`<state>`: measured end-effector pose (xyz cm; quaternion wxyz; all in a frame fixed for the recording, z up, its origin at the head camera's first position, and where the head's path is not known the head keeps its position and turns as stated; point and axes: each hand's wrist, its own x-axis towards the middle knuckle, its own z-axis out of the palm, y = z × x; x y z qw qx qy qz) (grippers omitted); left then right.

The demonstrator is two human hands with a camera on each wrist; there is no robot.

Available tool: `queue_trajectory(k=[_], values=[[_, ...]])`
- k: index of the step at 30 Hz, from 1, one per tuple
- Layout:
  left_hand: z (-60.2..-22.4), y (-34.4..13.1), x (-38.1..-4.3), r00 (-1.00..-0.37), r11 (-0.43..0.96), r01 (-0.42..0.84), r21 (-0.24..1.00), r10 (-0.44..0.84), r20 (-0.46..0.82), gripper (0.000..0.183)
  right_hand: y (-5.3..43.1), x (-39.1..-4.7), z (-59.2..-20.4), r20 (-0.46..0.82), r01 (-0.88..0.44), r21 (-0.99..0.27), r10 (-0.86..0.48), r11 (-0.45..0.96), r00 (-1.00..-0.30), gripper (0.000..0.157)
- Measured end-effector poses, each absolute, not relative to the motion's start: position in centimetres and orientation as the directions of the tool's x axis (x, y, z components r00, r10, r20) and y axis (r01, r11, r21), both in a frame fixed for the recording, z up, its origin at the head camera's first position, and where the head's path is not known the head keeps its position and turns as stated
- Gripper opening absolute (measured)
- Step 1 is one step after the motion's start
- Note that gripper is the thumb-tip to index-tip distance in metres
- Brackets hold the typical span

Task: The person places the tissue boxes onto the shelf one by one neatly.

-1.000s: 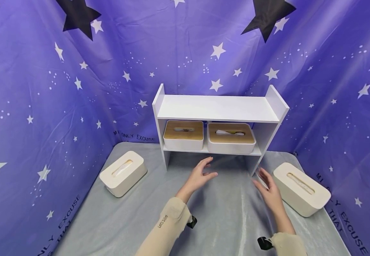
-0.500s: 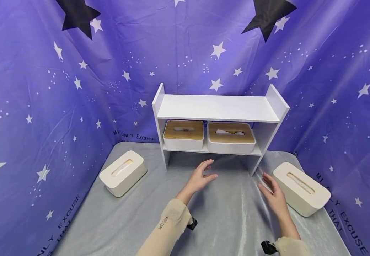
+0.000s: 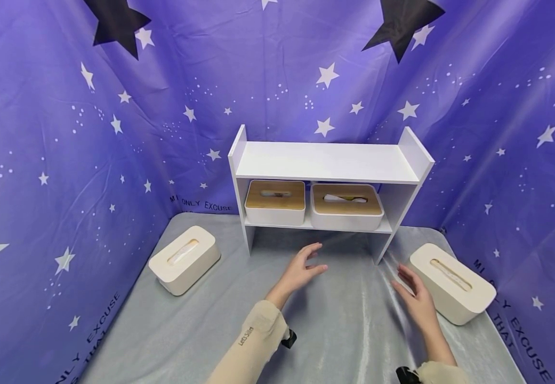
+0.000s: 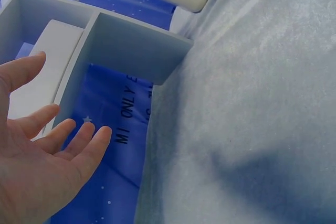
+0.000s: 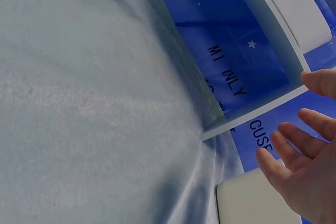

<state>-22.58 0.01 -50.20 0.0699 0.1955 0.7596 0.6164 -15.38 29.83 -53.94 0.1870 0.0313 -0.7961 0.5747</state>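
We log: right hand (image 3: 417,301), fingers relaxed and empty, just left of cream tissue box (image 3: 451,282), long axis seemingly running front-to-back; left hand (image 3: 301,269) likewise slack, farther.

A wide stretch of the grey cloth-covered surface (image 3: 335,320) lies bare in front of the white two-tier shelf unit (image 3: 327,162), and the gap beneath its lower board is open. The shelf's top board is bare too. The lower tier is filled by two white tissue boxes with wooden lids (image 3: 275,202) (little room above them). Cream tissue boxes flank the open middle: one left (image 3: 184,260), one right (image 3: 451,283), just beside the right hand (image 3: 416,301).
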Motion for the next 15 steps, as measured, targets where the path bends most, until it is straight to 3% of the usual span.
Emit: queue_trajectory(k=[15], values=[[-50.9,0.2,-22.2,-0.912,0.177,0.19,0.966,0.397,0.106,0.057,31.0,-14.4,-54.5,0.287,-0.198,-0.906,0.201,0.374,-0.937,0.047]])
